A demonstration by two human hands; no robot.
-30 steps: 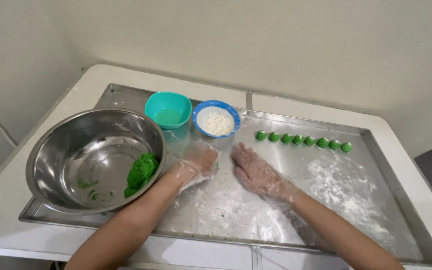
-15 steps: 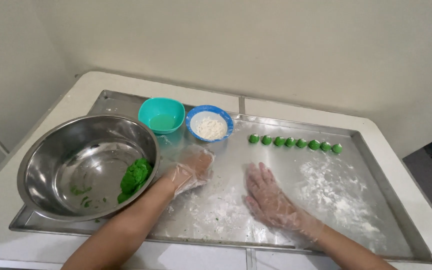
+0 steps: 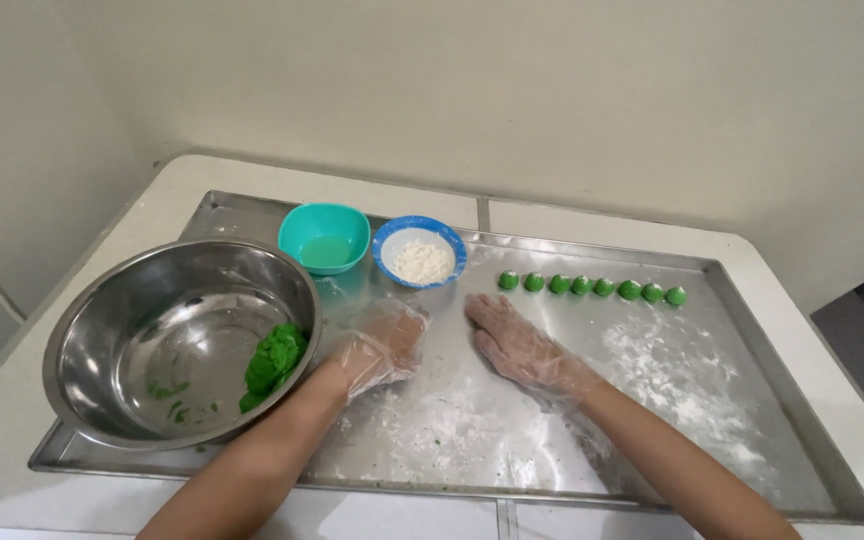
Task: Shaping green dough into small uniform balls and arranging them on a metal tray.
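Note:
Both my hands wear clear plastic gloves and rest on a floured metal tray. My left hand lies loosely curled, palm down, just right of a steel bowl; whether it covers anything I cannot tell. My right hand lies flat with fingers spread, holding nothing. A lump of green dough sits inside the bowl at its right wall. A row of several small green dough balls lines the tray's far side, beyond my right hand.
A teal bowl of pale green liquid and a blue bowl of white flour stand at the tray's back. Loose flour dusts the tray's right half. The tray lies on a white counter against a wall.
My right hand slid back left and up toward my left hand after drifting right. My left hand stayed put. The view shifted slightly.

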